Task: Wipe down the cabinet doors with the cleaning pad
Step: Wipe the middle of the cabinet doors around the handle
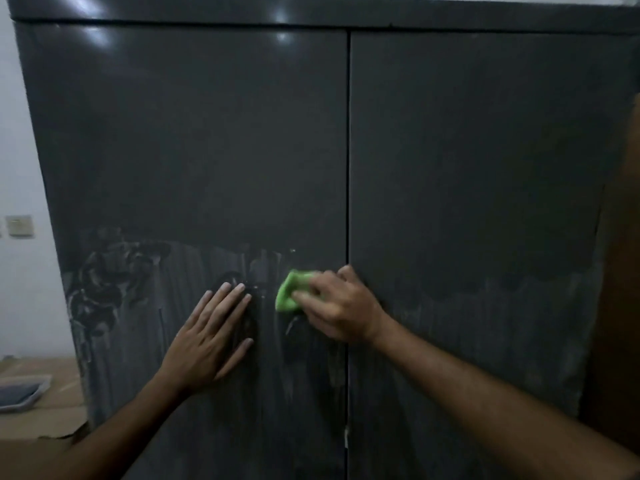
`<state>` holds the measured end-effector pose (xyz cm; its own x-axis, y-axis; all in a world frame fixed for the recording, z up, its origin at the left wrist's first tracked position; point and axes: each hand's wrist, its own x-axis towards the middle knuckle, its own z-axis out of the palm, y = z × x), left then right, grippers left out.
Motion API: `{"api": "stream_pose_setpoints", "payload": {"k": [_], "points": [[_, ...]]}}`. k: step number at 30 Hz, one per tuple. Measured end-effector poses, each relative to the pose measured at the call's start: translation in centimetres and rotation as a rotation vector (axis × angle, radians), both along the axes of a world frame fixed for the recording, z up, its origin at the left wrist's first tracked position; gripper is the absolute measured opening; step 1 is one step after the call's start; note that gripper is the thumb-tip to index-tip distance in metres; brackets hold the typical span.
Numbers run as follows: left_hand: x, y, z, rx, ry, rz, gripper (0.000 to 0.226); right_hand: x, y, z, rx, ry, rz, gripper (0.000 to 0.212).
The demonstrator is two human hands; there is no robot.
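A dark grey cabinet fills the view, with a left door [194,150] and a right door [478,161] split by a vertical gap. The lower part of both doors carries pale streaks and smears. My right hand [339,306] grips a green cleaning pad [290,293] and holds it against the left door near the gap. My left hand [211,336] lies flat on the left door, fingers straight and spread, just left of the pad.
A white wall with a light switch [19,226] runs along the left. Below it lies cardboard [52,403] with a grey tray [20,393] on it. A brown surface [620,306] borders the cabinet on the right.
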<state>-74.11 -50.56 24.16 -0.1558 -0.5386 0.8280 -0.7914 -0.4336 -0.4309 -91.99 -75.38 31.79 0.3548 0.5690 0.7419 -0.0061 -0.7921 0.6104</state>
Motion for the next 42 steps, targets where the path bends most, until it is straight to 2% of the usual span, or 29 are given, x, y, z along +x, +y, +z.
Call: {"api": "stream_pose_setpoints", "payload": {"k": [1,2,3,6,7,8,11,13,14,17,18,19,20,22,24,26,28,29,30,31,33,35,36,37,40,42], "points": [[0.4,0.7,0.1,0.007,-0.008,0.004,0.075,-0.3,-0.3,0.7,-0.102,0.062,-0.017,0.028],[0.8,1.3,0.2,0.010,-0.012,0.012,0.074,-0.2,-0.6,2.3,-0.115,0.052,-0.036,0.028],[1.2,1.9,0.3,0.014,-0.013,0.022,0.074,0.1,-0.6,4.2,-0.034,-0.018,-0.058,0.028],[2.0,3.1,0.1,0.018,0.006,0.032,0.074,1.0,0.1,8.4,0.470,-0.346,-0.062,0.031],[2.1,3.3,0.0,0.019,0.014,0.028,0.074,1.5,0.7,7.8,0.510,-0.375,-0.037,0.031],[2.3,3.6,0.0,0.022,0.022,0.025,0.075,2.1,1.5,6.1,0.467,-0.346,-0.020,0.030],[3.0,4.6,0.0,0.026,0.040,0.031,0.076,2.3,3.5,0.5,-0.011,-0.021,-0.007,0.025],[3.5,5.1,-0.1,0.029,0.048,0.039,0.077,2.1,3.1,2.1,-0.125,0.061,-0.036,0.024],[3.7,5.4,-0.1,0.025,0.055,0.043,0.078,2.4,3.0,3.8,-0.063,0.009,-0.048,0.025],[4.1,5.7,-0.4,0.027,0.075,0.053,0.079,3.3,3.6,7.9,0.424,-0.318,-0.039,0.027],[4.1,5.7,-0.4,0.031,0.078,0.053,0.080,3.8,4.2,7.5,0.503,-0.362,-0.015,0.028],[4.1,5.8,-0.3,0.033,0.083,0.051,0.080,4.5,4.8,6.2,0.494,-0.352,0.000,0.028],[4.2,5.9,-0.3,0.038,0.089,0.052,0.080,5.2,5.5,4.1,0.377,-0.268,0.000,0.028],[4.2,6.0,-0.3,0.053,0.096,0.069,0.081,5.1,6.5,0.6,0.013,-0.047,0.008,0.027],[4.3,6.0,-0.4,0.063,0.103,0.088,0.082,5.0,6.1,1.9,-0.139,0.064,0.009,0.028],[4.5,5.9,-0.5,0.062,0.110,0.084,0.081,5.6,5.9,5.0,-0.008,-0.053,0.005,0.027],[4.4,5.9,-0.7,0.057,0.120,0.087,0.081,6.4,6.3,7.0,0.334,-0.253,0.015,0.029],[4.2,6.0,-0.7,0.054,0.125,0.087,0.081,6.9,7.0,6.8,0.459,-0.316,0.050,0.030],[4.0,6.0,-0.7,0.048,0.128,0.083,0.081,7.4,7.7,5.6,0.498,-0.336,0.075,0.030],[3.8,6.1,-0.8,0.040,0.130,0.078,0.081,7.8,8.6,3.8,0.451,-0.288,0.079,0.029],[3.6,6.6,-0.8,0.033,0.127,0.068,0.080,7.6,9.7,0.4,0.161,-0.115,0.071,0.026],[3.6,7.3,-0.9,0.030,0.118,0.074,0.079,7.0,9.2,0.8,-0.017,0.003,0.051,0.026],[3.7,7.8,-0.9,0.021,0.119,0.081,0.078,7.1,9.0,2.3,-0.012,-0.012,0.038,0.026],[3.9,8.4,-1.0,0.008,0.121,0.084,0.078,7.3,9.0,4.0,0.062,-0.069,0.025,0.026],[4.9,10.4,-1.0,-0.011,0.117,0.080,0.075,8.5,10.1,7.8,0.487,-0.316,0.035,0.029],[5.8,11.6,-0.9,0.002,0.112,0.087,0.074,9.4,11.6,6.1,0.514,-0.325,0.061,0.028]]}}
